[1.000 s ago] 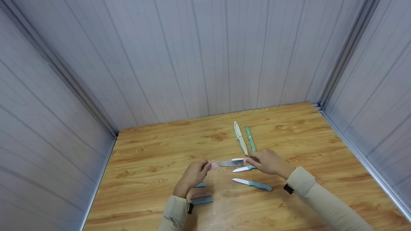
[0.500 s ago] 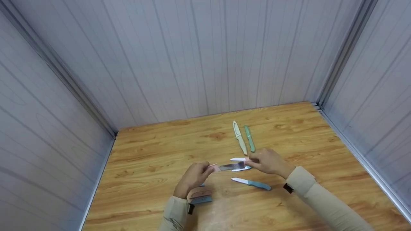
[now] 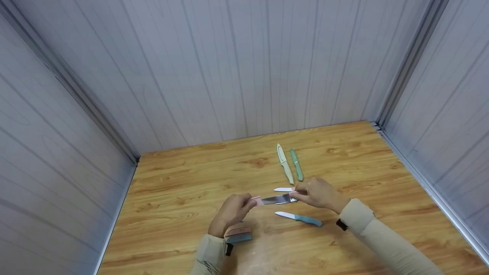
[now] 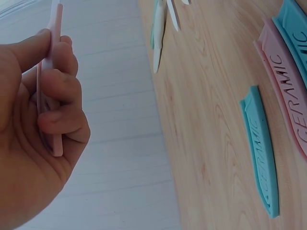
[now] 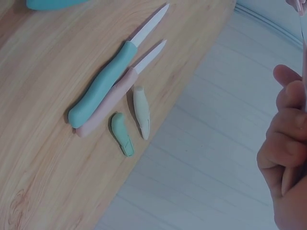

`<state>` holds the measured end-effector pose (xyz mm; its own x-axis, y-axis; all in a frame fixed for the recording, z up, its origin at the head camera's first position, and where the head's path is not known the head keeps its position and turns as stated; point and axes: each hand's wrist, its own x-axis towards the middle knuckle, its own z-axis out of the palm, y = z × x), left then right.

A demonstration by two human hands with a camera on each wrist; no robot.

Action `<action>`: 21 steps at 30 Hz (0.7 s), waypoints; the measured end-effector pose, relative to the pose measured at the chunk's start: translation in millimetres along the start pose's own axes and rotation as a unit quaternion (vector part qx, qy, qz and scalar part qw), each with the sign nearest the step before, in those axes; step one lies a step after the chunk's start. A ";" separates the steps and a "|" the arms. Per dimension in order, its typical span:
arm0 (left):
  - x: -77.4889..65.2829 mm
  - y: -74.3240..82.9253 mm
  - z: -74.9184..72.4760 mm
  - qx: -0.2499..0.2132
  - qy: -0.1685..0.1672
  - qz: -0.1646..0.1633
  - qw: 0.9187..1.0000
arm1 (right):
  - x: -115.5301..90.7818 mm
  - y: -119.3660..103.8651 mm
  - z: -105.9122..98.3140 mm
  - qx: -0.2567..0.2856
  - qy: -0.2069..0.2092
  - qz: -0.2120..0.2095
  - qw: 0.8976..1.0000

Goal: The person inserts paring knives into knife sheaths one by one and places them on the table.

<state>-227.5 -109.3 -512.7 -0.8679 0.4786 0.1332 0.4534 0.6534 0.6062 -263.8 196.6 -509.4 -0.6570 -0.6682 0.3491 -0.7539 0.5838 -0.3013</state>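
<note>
My left hand [image 3: 231, 210] grips a pink knife sheath [image 4: 56, 62], fingers curled round it. With my right hand [image 3: 321, 194] I hold a pink-handled knife, its shiny blade [image 3: 277, 199] pointing left at the sheath's mouth. The blade tip meets the sheath end; how far it is inside I cannot tell. Below the hands lie a blue-handled knife [image 3: 307, 219], a second blue-handled knife [image 5: 103, 84] and a pink-handled knife [image 5: 110, 100], all with bare white blades.
A cream sheathed knife [image 3: 285, 164] and a green sheathed knife [image 3: 296, 164] lie farther back. Near my left wrist are a pink sheath [image 3: 238, 231], a blue sheath [image 3: 240, 238] and another blue sheath [image 4: 261, 153]. Panel walls [image 3: 244, 68] border the wooden table [image 3: 172, 229].
My left hand has moved slightly right and nearer with the sheath. The blade has tilted a little, its tip lower, and the gap between tip and sheath has closed.
</note>
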 end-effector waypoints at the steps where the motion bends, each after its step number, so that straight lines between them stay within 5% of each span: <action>1: 0.1 0.4 0.2 0.001 0.000 0.000 1.000 | 0.1 -0.4 0.1 -0.002 -0.002 0.000 1.000; 21: 3.8 3.5 6.2 0.012 0.011 0.024 1.000 | 5.1 -5.8 2.6 0.027 -0.017 0.018 0.999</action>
<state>-228.0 -101.5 -515.0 -0.8488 0.4972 0.1799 0.5000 0.6441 0.5789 -262.7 188.6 -508.1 -0.6829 -0.6630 0.3066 -0.7280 0.5828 -0.3610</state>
